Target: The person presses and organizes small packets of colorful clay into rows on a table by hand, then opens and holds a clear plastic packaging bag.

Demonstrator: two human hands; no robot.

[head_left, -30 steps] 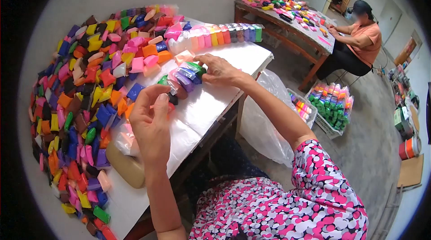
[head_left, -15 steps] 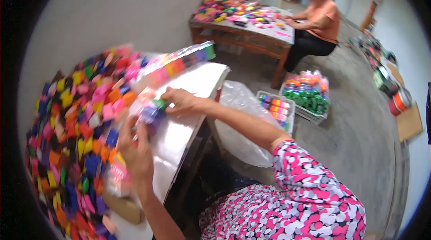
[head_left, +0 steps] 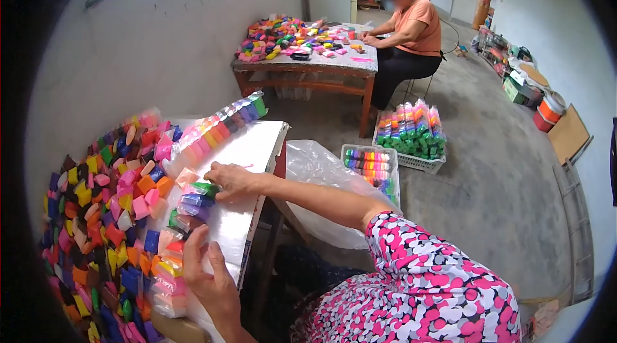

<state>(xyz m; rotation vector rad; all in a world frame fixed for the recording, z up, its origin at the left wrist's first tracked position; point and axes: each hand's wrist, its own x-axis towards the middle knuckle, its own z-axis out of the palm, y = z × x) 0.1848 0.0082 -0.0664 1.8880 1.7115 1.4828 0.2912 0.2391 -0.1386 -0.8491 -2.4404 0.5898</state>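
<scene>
My right hand [head_left: 239, 181] has its fingers closed on a green packet [head_left: 207, 189] at the upper end of a row of coloured packets. Blue, purple and brown packets [head_left: 193, 207] follow it under shiny clear plastic. My left hand [head_left: 213, 282] is beside the row's lower part, with thumb and fingers spread and nothing in its grasp. Just left of those fingers lies clear plastic around pink, yellow and red packets [head_left: 168, 285]; whether it belongs to the same row I cannot tell. A filled clear bag of coloured packets [head_left: 218, 130] rests behind my right hand.
A big heap of loose coloured packets [head_left: 106, 214] covers the white table's [head_left: 260, 140] left side. Clear plastic sheeting [head_left: 321, 192] hangs by its right edge. Two crates [head_left: 421, 164] of filled bags stand on the floor. A person [head_left: 411, 28] sits at another heaped table [head_left: 305, 68].
My left hand has opened and moved down from the blue packets. The row now lies lower, on the table, with my right hand still at its green end. The view has shifted.
</scene>
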